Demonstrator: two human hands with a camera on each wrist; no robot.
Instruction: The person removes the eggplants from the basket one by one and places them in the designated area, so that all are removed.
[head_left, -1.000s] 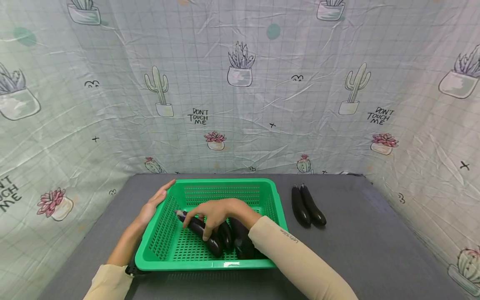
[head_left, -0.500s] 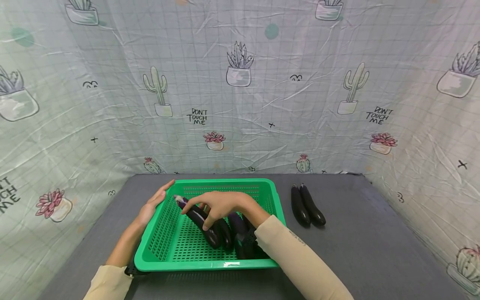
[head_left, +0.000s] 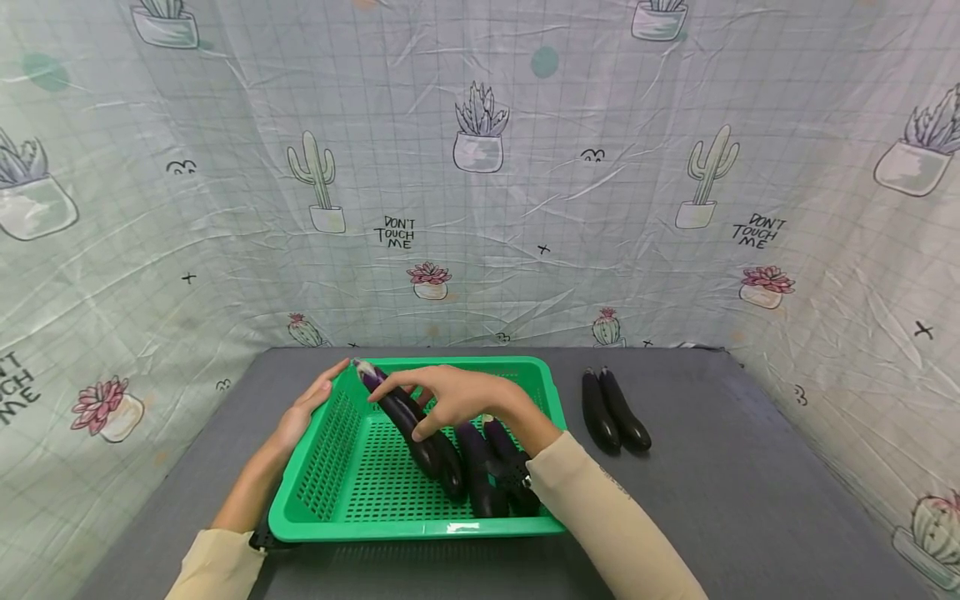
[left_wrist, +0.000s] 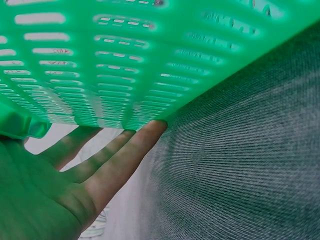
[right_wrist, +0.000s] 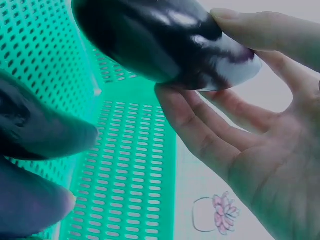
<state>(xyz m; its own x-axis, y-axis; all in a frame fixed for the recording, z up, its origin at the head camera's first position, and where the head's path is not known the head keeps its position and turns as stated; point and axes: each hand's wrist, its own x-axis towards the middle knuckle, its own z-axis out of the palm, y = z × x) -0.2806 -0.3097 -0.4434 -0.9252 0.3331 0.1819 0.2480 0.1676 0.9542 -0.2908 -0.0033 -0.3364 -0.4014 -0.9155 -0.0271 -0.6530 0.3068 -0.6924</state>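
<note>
A glossy dark purple eggplant [head_left: 405, 421] is gripped by my right hand [head_left: 457, 396], thumb on one side and fingers on the other, tilted with its stem end up near the basket's back left corner. In the right wrist view the same eggplant [right_wrist: 165, 45] spans thumb and fingertips. Another eggplant [head_left: 451, 475] lies close against it, partly under the hand; whether it is held too, I cannot tell. My left hand [head_left: 300, 417] rests with straight fingers along the outside of the green basket [head_left: 420, 531]; the left wrist view shows the hand [left_wrist: 95, 175] touching the slotted wall.
Two more eggplants, one [head_left: 480, 479] beside another [head_left: 513, 467], lie in the basket's right part, partly behind the right wrist. A pair of eggplants [head_left: 611, 412] sits on the grey table [head_left: 720, 500] right of the basket. A printed curtain [head_left: 480, 217] hangs behind.
My right hand has risen and moved slightly toward the back, lifting the eggplant's stem end to the basket rim's height. The left hand and basket have stayed in place.
</note>
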